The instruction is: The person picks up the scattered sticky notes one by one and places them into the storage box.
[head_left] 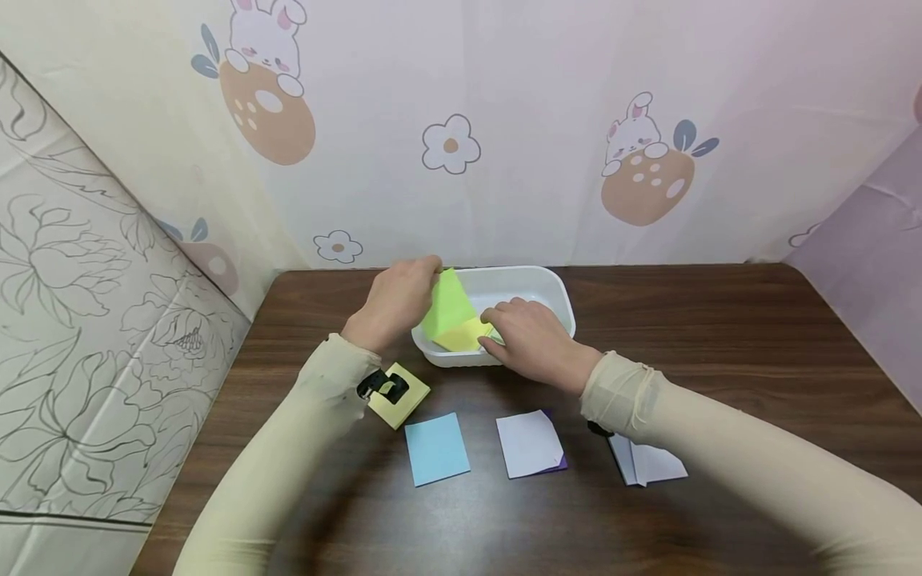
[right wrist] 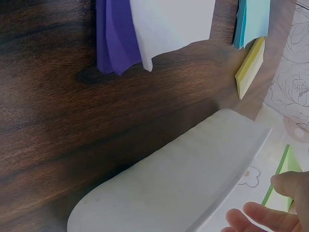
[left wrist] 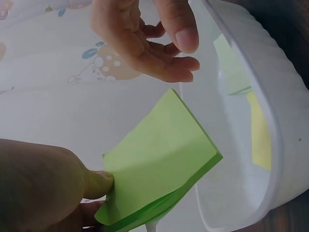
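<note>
My left hand pinches a thick green sticky-note pad at one edge, thumb on its face. The pad is tilted over the left end of a white plastic basin. My right hand is over the basin's front rim, its fingers loosely bent and apart from the thumb. Nothing shows between them in the left wrist view, where the hand is a short gap from the pad. Inside the basin lie a yellow paper and a pale green paper.
On the dark wooden table, in front of the basin, are a yellow pad, a light blue pad and a white sheet over purple paper. White papers lie partly under my right forearm. A patterned cloth hangs close behind.
</note>
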A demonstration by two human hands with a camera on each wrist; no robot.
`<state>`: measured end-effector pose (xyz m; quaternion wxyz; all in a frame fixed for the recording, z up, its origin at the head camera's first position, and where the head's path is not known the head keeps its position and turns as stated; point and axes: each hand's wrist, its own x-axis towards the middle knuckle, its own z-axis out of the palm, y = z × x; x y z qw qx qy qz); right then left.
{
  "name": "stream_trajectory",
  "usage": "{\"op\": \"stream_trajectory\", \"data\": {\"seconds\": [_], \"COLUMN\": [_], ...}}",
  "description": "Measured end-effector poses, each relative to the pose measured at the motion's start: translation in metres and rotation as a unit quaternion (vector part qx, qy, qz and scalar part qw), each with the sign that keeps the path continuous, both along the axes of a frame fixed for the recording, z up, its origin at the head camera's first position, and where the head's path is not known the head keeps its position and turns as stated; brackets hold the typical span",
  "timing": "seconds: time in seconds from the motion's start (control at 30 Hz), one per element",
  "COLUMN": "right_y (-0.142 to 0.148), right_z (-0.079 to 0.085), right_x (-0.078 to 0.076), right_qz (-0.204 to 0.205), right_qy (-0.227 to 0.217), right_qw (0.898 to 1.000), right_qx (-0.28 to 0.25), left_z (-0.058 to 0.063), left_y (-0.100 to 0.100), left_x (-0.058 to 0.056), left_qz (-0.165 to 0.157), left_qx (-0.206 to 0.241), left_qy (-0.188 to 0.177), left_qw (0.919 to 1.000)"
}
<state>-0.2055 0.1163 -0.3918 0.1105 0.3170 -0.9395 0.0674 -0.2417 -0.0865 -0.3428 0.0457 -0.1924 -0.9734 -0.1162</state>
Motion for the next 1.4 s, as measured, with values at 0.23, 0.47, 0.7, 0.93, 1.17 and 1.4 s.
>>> {"op": "stream_trajectory", "data": {"seconds": [0.23,0.47,0.7,0.93,1.17,1.4], "right_y": [0.001,0.003,0.007,0.010,0.011,0.012], "right_z": [-0.002,-0.003,-0.004,-0.007,-0.009,-0.010], "right_x": [-0.004,-0.010,-0.014,-0.018,-0.020,-0.020], "right_qz": [-0.006,-0.008,-0.017,-0.027,-0.032,-0.030], "right_qy": [-0.007,-0.006,-0.012,-0.022,-0.028,-0.025], "right_qw": [1.000,1.000,1.000,0.999,0.999,0.999], "right_qx": [0.006,0.007,0.008,0.015,0.020,0.018], "left_z": [-0.006,-0.012,-0.018,-0.028,-0.037,-0.042], "left_y": [0.006,0.012,0.015,0.016,0.020,0.023], "left_x": [-0.008,-0.014,-0.018,-0.021,-0.024,-0.025], "left_qz": [-0.004,-0.002,0.002,0.010,0.003,-0.005], "left_qx": [-0.009,-0.021,-0.023,-0.037,-0.074,-0.083], "left_qy": [-0.006,-0.010,-0.021,-0.050,-0.063,-0.064], "left_qw": [0.9999,0.9997,0.9995,0.9980,0.9953,0.9945]}}
